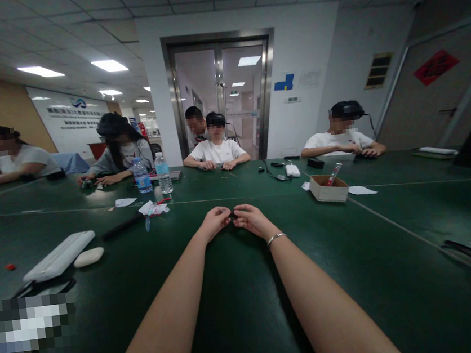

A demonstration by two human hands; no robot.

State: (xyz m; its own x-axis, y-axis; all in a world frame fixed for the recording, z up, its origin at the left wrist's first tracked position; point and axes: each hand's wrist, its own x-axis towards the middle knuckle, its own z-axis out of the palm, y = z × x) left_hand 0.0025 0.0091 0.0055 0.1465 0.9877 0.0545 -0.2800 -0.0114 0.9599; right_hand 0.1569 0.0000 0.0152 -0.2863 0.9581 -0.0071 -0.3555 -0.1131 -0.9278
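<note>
Over the middle of a wide, smooth, dark green table (242, 311), the left hand (216, 222) and the right hand (252, 220) are very near to each other, with both bare forearms stretched forward. A very small, dark object (232, 216) is located between the fingertips of the two hands; its details are too small to recognise. The fingers of each hand are bent inwards, towards this object, but I cannot tell whether both hands are pinching it or only one of them. Around the right wrist there is a thin, silver-coloured bracelet (275, 240).

To the right of the hands, well apart from them, stands an open, pale cardboard box (330, 194), in which a slim, red and clear item (334, 174) leans tilted and rises above the rim. To the left lie several white papers (153, 208), and behind them a clear plastic bottle with a blue label (162, 172) stands upright. Nearer to the left edge are a long, light grey case (60, 257) and, just beside it, a white, oval object (89, 257). Straight ahead, at the far side, sits a co-worker in a white T-shirt and black headgear (218, 151).
</note>
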